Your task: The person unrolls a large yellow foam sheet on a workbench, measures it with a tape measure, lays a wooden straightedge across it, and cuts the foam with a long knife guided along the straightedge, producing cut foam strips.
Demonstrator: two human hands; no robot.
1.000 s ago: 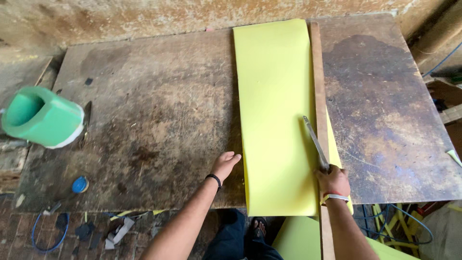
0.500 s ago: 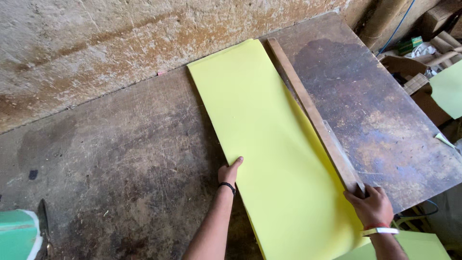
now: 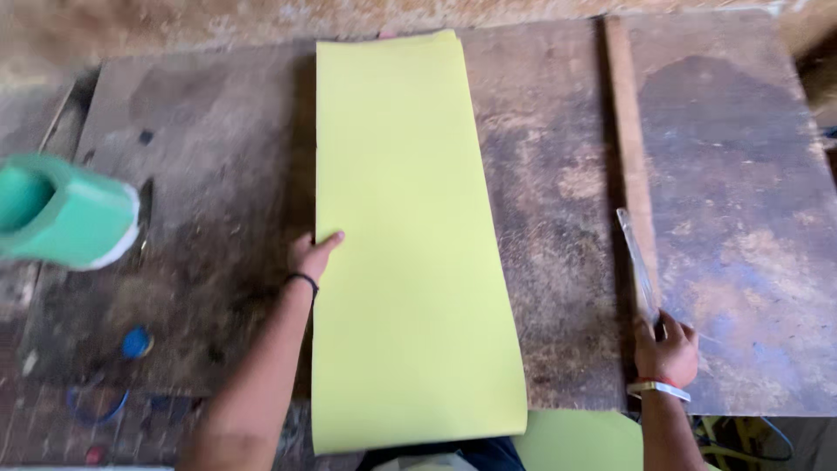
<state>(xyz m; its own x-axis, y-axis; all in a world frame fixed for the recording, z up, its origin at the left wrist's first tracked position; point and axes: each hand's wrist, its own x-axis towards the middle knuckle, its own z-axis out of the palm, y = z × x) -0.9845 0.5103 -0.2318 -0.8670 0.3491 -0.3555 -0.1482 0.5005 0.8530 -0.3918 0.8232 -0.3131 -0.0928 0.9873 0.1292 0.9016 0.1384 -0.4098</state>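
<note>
the left hand (image 3: 312, 255) lies flat on the left edge of the yellow sheet (image 3: 405, 244) mid-table, positioning it, while the right hand (image 3: 667, 349) grasps a blade (image 3: 638, 266) beside the wooden strip (image 3: 629, 148), which likely needs realigning.

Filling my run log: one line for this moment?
left hand: on yellow sheet edge | right hand: holding blade beside wooden strip

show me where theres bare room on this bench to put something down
Bare worktop lies between the yellow sheet and the wooden strip, and right of the strip. More lies between the sheet and the green roll. It is tighter by the right hand with its blade and the left hand.
</note>
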